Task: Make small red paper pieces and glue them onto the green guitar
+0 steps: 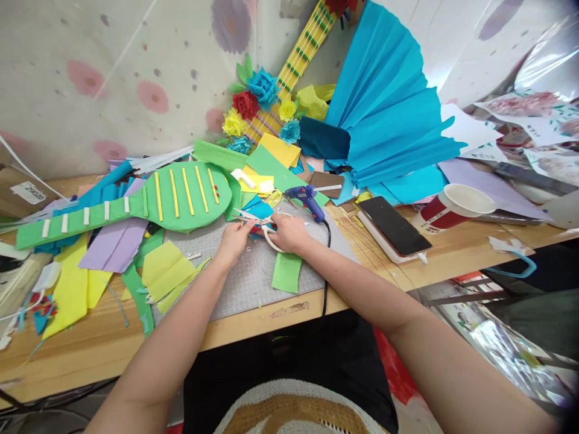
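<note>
My right hand (pixel 288 232) is closed round the white handles of a pair of scissors (pixel 271 239) above the grey cutting mat (pixel 253 283). The blades point left toward my left hand (pixel 236 241), whose thumb and fingers are pinched together beside them. What that pinch holds is too small to make out. Blue paper (pixel 259 208) lies just behind the blades. Left of my hands rests a green paper instrument (pixel 181 196) with yellow strips on its body and white pieces along its neck. A green paper piece (pixel 286 272) lies below my right hand.
A purple glue gun (pixel 308 198) with a black cord sits behind my right hand. A phone (pixel 394 226) and paper cup (pixel 452 208) stand to the right. Behind are a flowered yellow instrument (pixel 298 57) and pleated blue paper (pixel 389 102). Paper scraps (pixel 167 270) lie left.
</note>
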{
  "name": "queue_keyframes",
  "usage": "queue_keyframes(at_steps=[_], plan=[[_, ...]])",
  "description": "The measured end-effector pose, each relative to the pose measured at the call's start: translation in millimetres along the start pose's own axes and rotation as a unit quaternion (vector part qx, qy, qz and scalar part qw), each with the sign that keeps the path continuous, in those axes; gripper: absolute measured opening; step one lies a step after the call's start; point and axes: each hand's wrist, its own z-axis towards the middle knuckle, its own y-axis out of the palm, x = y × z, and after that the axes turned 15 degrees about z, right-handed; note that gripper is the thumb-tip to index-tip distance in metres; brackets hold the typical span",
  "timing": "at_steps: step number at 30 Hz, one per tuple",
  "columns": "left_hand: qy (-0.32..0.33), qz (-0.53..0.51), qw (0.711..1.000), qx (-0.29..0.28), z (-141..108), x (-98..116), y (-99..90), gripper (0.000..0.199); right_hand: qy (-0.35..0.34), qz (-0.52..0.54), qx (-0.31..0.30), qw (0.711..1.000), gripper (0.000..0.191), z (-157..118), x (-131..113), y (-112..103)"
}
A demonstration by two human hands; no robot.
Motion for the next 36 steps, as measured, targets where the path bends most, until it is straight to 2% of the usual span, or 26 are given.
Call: queue_keyframes(at_steps=[3,7,13,16,19,23,30,34,36], plan=[[-0.044,-0.022,0.998,-0.039,-3.6,5.3,-1.0,0.041,-0.001,0.001,-0.005,1.0,0.047,-0.9,0.6,0.2],[-0.068,-0.029,0.995,-0.068,-5.6,9.4,-2.6,0.04,-0.001,-0.006,-0.008,1.0,0.046,-1.9,1.5,0.7],[-0.081,-0.023,0.994,-0.076,-4.9,10.6,-4.0,0.038,-0.004,-0.033,-0.016,0.999,0.04,-2.3,1.5,2.0],[-0.082,-0.006,0.995,-0.056,-3.9,10.2,-2.5,0.037,-0.015,-0.042,-0.011,0.999,0.038,-2.6,1.6,3.5],[-0.066,0.024,0.997,-0.029,-2.4,8.3,-0.7,0.037,-0.018,-0.047,-0.003,0.999,0.039,-3.5,1.1,5.5],[-0.044,0.048,0.997,-0.045,-0.4,3.3,-1.6,0.036,-0.002,-0.037,-0.001,0.999,0.047,-3.7,0.2,5.3],[0.019,0.045,0.997,-0.058,-1.9,-2.6,-12.8,0.04,0.022,0.05,-0.038,0.998,0.051,1.9,6.0,-14.7],[0.065,-0.002,0.997,-0.041,-1.2,-4.8,-17.6,0.035,0.005,0.142,-0.115,0.983,0.053,3.8,11.7,-29.9],[0.116,-0.001,0.993,0.014,0.3,-7.7,-17.2,0.032,0.007,0.198,-0.174,0.965,0.053,5.1,14.5,-37.6]])
